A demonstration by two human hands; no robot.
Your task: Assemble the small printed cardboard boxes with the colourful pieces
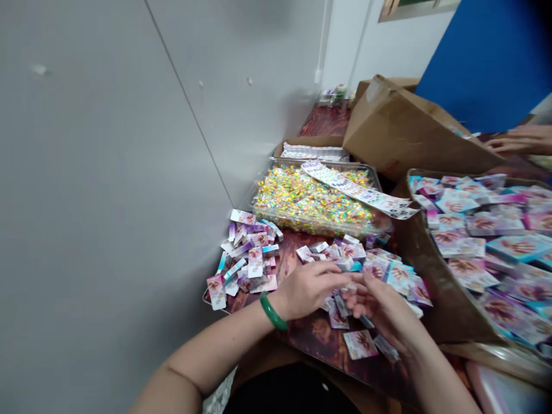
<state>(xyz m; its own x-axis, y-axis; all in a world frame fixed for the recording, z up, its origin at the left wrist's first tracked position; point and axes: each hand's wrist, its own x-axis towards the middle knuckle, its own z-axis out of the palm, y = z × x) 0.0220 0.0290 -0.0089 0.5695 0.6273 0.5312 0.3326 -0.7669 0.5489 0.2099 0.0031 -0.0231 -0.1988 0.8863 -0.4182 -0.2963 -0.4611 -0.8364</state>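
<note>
My left hand [307, 286], a green bangle [273, 312] on its wrist, reaches over a pile of small printed boxes [400, 275] on the table. Its fingers are pressed together, and their tips meet those of my right hand [383, 307]. The right hand is closed too, its fingers curled inward. Whatever sits between the fingertips is hidden or too small to name. Below the hands, a flat white and purple box [361, 344] lies near the table edge. Another heap of small boxes [255, 261] is to the left.
Behind the hands stands a clear tray [310, 221] of shiny yellow packets, with a printed sticker strip [345, 185] across it. A carton [425, 253] full of boxes is at right. A grey partition [129, 172] borders the left. Another person's hand [520, 141] shows far right.
</note>
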